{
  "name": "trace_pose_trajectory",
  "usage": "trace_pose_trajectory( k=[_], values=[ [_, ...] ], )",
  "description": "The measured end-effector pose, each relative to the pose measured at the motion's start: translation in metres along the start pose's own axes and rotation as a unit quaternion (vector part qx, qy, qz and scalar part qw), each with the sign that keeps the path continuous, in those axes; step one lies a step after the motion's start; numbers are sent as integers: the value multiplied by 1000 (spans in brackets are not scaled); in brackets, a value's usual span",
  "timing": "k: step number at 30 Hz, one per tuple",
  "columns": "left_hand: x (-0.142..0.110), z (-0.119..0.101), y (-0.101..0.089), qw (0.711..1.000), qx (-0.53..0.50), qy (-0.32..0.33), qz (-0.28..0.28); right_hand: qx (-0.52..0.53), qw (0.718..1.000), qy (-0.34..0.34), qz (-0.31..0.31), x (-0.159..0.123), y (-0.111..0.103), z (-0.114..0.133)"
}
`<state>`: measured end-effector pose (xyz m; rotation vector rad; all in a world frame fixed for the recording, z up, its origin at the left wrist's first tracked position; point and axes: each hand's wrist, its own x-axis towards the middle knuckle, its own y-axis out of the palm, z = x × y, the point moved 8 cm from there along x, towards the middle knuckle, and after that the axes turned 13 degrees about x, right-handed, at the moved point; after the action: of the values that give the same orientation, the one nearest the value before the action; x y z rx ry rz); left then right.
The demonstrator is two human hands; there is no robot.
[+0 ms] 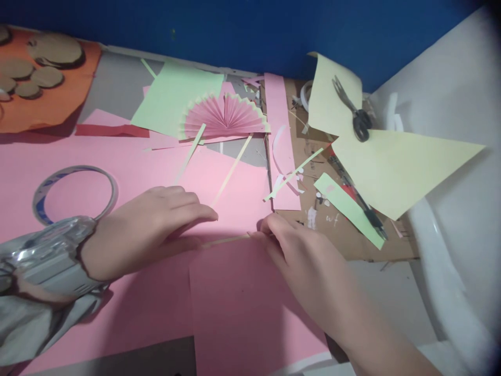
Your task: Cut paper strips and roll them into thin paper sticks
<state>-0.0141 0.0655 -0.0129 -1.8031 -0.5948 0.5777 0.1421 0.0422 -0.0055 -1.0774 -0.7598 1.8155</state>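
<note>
A thin pale yellow paper strip (225, 241) lies along the top edge of a pink paper sheet (238, 303). My right hand (297, 250) pinches the strip's right end with thumb and fingertips, close to that edge. At the other end, my left hand (152, 224) rests with its thumb tip touching the strip and its fingers stretched out apart from the thumb. Its wrist wears a grey watch (58, 261). Beyond both hands, a pale yellow strip (233, 169) and a light green strip (191, 151) lie on a large pink sheet (156, 164).
A tape roll (113, 188) lies left. At the back, a pleated pink paper fan (225, 117) overlaps a green sheet (168, 91). Scissors (360, 122) sit on yellow paper (391, 167) at right, near a pen (371, 216). Cardboard discs (55, 49) lie on orange paper (74, 99).
</note>
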Motion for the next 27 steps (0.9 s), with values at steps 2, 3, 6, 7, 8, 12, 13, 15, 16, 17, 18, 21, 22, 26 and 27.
trace_pose_trajectory(
  k=[2, 3, 6, 7, 8, 12, 13, 15, 16, 17, 18, 21, 22, 26, 27],
  values=[
    [0, 0, 0, 1000, 1, 1, -2, 0, 1000, -2, -5, 0, 0, 0],
    [0, 0, 0, 1000, 1, 1, -3, -1, 1000, -2, -8, 0, -1, 0],
    [0, 1, 1, 1000, 0, 0, 0, -2, 1000, 0, -9, 0, -1, 1],
    [0, 1, 0, 1000, -1, 0, 0, -1, 1000, 1, -7, 0, -1, 1],
    [0, 1, 0, 1000, -3, -1, 0, 0, 1000, 1, -5, -1, -1, 1],
    [0, 0, -1, 1000, -10, -3, 3, 0, 1000, 6, 1, 0, -1, 1],
    [0, 0, -1, 1000, -10, -4, 4, 1, 1000, 6, 2, 0, 0, 1],
    [0, 0, -1, 1000, -9, -5, 3, 1, 1000, 6, 0, 0, 0, 1],
    [0, 0, -1, 1000, -8, -5, 3, 2, 1000, 6, 0, 0, 0, 1],
    [0, 0, -1, 1000, -8, -3, 4, 2, 1000, 6, 0, 0, 0, 1],
    [0, 0, -1, 1000, -7, -2, 4, 1, 1000, 7, -1, 0, 0, 1],
    [0, 0, -2, 1000, -1, 1, 4, 3, 1000, 0, -3, -1, 1, 1],
    [0, 0, -2, 1000, 2, 0, 5, 4, 1000, -2, -4, -1, 1, 1],
    [-1, -1, -2, 1000, 10, -4, 16, 4, 1000, -2, -10, -1, 1, -2],
    [-1, -1, -2, 1000, 12, -3, 18, 6, 1000, -7, -13, -1, 1, -2]
  ],
)
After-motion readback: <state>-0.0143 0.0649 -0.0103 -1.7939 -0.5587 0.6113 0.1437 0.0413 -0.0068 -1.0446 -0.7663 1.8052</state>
